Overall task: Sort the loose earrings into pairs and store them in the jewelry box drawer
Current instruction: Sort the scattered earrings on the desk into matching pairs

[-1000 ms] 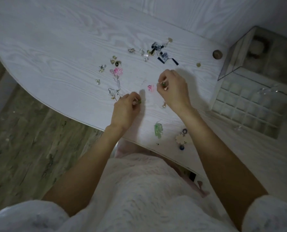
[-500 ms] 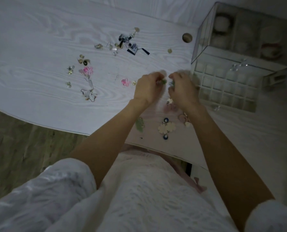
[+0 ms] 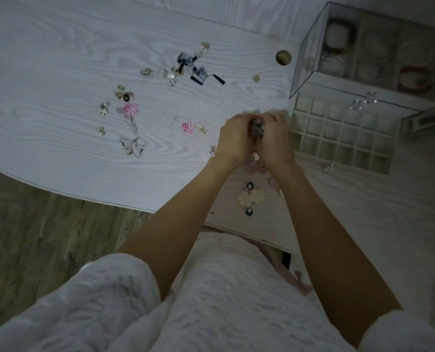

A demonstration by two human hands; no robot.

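My left hand (image 3: 234, 139) and my right hand (image 3: 275, 141) are pressed together just left of the open drawer (image 3: 343, 133), a white grid of small compartments. Between the fingertips sit small dark-green earrings (image 3: 258, 127), one pinched in each hand. Loose earrings lie scattered on the white table (image 3: 59, 72): a pink flower earring (image 3: 188, 127), a larger pink flower earring (image 3: 131, 109), black-and-white earrings (image 3: 196, 69) and several gold pieces. A cream flower pair with blue beads (image 3: 251, 198) lies near the table's front edge.
The glass jewelry box (image 3: 368, 54) stands at the back right above the drawer, with bracelets inside. A round gold-brown object (image 3: 283, 57) lies left of it. Clear crystal knobs (image 3: 363, 101) sit on the box front. The wooden floor (image 3: 33, 237) shows below the table's curved edge.
Both hands moved right from the middle of the table toward the drawer, each carrying a small earring, and have closed in on each other. The view shifted right.
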